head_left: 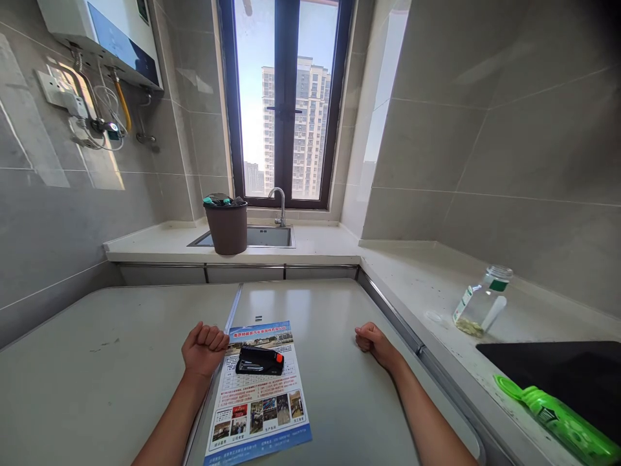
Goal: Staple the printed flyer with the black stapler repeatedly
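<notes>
A printed flyer (259, 404) with photos and a blue border lies flat on a white table (111, 362). A black stapler (259, 360) with an orange end rests on the flyer's upper part. My left hand (204, 348) is curled into a fist at the flyer's upper left corner, resting on the table beside the stapler. My right hand (372, 340) is also a loose fist, resting on the table to the right of the flyer, apart from it. Neither hand visibly holds anything.
A counter (417, 278) runs along the right with a tilted glass jar (482, 301), a black cooktop (572, 372) and a green bottle (563, 421). Farther back are a sink (266, 237), a tap (280, 206) and a brown bucket (228, 223) below the window.
</notes>
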{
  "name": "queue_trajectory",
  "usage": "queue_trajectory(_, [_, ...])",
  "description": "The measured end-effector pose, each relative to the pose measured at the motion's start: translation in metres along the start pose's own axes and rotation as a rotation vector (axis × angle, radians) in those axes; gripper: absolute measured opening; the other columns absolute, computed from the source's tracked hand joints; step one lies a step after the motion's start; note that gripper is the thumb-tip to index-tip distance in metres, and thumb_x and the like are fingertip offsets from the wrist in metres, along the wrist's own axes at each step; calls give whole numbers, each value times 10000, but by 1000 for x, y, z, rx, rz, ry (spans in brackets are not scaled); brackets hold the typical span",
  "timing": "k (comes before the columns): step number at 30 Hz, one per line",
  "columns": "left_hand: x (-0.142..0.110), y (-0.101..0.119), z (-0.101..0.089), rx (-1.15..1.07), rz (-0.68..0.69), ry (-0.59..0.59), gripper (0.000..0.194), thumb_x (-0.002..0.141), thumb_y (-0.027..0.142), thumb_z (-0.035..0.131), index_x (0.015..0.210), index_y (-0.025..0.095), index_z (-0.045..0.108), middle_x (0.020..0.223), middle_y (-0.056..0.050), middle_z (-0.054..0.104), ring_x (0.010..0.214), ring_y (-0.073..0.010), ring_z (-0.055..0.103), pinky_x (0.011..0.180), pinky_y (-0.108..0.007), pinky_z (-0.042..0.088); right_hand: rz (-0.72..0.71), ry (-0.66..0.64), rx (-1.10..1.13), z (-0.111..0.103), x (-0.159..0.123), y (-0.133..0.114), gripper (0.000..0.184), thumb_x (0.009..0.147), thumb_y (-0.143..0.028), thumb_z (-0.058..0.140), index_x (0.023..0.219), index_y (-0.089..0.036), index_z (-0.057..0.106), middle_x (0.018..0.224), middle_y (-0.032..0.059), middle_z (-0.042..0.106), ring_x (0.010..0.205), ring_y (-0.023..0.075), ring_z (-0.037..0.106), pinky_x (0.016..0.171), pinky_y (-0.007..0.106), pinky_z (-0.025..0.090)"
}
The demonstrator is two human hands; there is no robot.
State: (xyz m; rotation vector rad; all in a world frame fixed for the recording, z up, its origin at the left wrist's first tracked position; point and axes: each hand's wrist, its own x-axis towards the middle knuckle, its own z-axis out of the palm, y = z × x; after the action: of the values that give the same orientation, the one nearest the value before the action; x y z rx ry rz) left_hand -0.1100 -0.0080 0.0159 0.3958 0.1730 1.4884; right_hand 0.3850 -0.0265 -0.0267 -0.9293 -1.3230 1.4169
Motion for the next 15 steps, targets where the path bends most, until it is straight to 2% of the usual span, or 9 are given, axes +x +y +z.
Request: queue_trajectory(15, [1, 0, -2, 18, -12, -30, 604, 909, 260, 577, 567, 209, 83, 566, 60, -12, 492, -125, -5, 454, -335, 163, 1, 10, -10, 2, 0, -1, 626, 836, -514, 699, 522, -245, 229, 505, -90, 190, 492, 81, 155, 525, 305, 117])
